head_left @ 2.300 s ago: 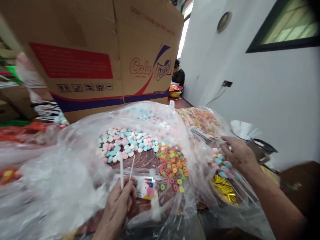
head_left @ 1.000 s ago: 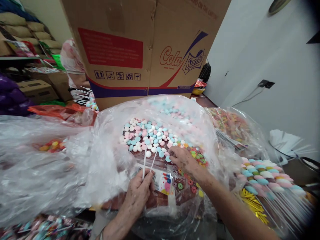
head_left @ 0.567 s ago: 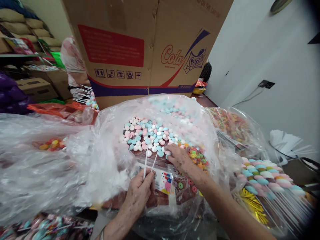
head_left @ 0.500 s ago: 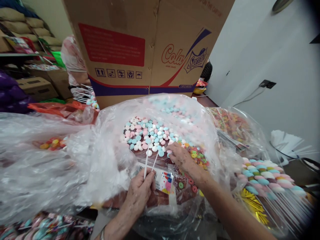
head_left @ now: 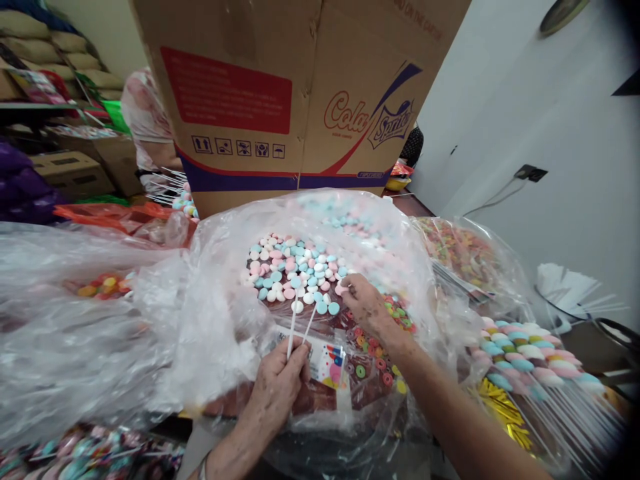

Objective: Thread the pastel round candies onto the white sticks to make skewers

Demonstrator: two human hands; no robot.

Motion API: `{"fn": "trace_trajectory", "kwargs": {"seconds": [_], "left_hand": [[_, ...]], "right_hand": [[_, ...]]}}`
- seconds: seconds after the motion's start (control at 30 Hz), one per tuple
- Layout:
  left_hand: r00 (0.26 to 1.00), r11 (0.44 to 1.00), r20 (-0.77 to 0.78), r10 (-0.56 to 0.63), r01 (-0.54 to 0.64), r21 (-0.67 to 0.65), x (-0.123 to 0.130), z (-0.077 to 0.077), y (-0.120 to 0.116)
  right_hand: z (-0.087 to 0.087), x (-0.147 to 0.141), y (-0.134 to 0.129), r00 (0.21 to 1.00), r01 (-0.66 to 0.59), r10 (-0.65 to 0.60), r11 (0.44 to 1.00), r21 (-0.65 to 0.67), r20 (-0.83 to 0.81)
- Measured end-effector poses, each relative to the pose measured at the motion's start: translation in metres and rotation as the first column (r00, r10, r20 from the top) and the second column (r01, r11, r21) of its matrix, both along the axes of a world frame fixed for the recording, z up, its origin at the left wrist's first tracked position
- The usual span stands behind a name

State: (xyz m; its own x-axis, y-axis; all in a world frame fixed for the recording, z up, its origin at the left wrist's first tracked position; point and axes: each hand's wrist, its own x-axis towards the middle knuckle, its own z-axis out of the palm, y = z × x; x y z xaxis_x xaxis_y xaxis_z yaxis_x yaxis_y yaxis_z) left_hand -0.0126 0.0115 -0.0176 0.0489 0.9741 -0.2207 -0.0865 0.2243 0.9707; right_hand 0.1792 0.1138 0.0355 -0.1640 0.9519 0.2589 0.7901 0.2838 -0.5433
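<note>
My left hand (head_left: pixel 283 377) is closed round two thin white sticks (head_left: pixel 292 327) that point up and away; a blue candy sits at the tip of each. My right hand (head_left: pixel 363 300) pinches a pink candy (head_left: pixel 341 288) between thumb and fingers, at the right edge of a spread of pink, blue and white candies (head_left: pixel 295 267). These lie inside an open clear plastic bag (head_left: pixel 215 293). Ring-shaped colourful candies (head_left: pixel 375 347) lie below and beside my right hand. A printed card (head_left: pixel 333 363) rests just beyond my left hand.
A large cardboard box (head_left: pixel 240 87) stands behind the bag. Finished candy sticks (head_left: pixel 535 353) and gold ties (head_left: pixel 507 410) lie at the right, near another candy bag (head_left: pixel 460 253). Wrapped candies (head_left: pixel 95 453) fill the lower left. A person (head_left: pixel 150 127) is partly visible behind the box.
My right hand has moved slightly up and now pinches a pink candy. Two blue candies show side by side where its fingertips were. My left hand has stayed nearly still with the sticks.
</note>
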Motion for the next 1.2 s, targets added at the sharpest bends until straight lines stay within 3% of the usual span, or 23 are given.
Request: {"fn": "trace_trajectory", "kwargs": {"seconds": [0.13,0.3,0.5,0.83,0.93,1.03,1.07,1.13,1.2], "left_hand": [[1.0,1.0,-0.004,0.005,-0.005,0.006,0.001,0.003,-0.001],[1.0,1.0,-0.008,-0.011,0.012,0.005,0.0,0.002,-0.001],[1.0,1.0,-0.015,-0.012,0.012,-0.004,0.0,0.0,-0.001],[0.998,0.999,-0.054,-0.032,0.033,0.018,0.0,0.004,-0.001],[0.994,0.998,-0.106,-0.033,0.039,0.053,0.001,0.007,0.0],[0.986,0.993,-0.166,-0.029,0.048,0.107,0.001,0.011,0.0],[0.981,0.991,-0.19,-0.038,0.062,0.12,0.001,0.012,0.001],[0.97,0.987,-0.233,-0.072,0.103,0.125,0.001,0.014,0.001],[0.962,0.984,-0.253,-0.105,0.137,0.111,0.001,0.014,0.001]], "right_hand": [[0.006,0.003,-0.012,1.0,0.021,-0.021,1.0,-0.007,0.009],[-0.005,0.0,-0.019,0.983,-0.142,0.131,0.987,0.079,0.131],[-0.02,-0.007,-0.011,0.918,-0.254,0.213,0.964,0.084,0.334],[-0.03,-0.009,-0.017,0.898,-0.241,0.219,0.97,0.011,0.38],[-0.025,-0.009,-0.014,0.96,-0.176,0.172,0.984,0.001,0.219],[-0.017,-0.008,-0.013,0.982,-0.018,-0.002,0.994,-0.104,-0.189],[-0.014,-0.008,-0.013,0.931,-0.002,-0.06,0.986,-0.168,-0.361],[-0.01,-0.008,-0.015,0.747,-0.052,-0.152,0.957,-0.285,-0.647],[-0.008,-0.01,-0.017,0.571,-0.144,-0.203,0.929,-0.341,-0.795]]}}
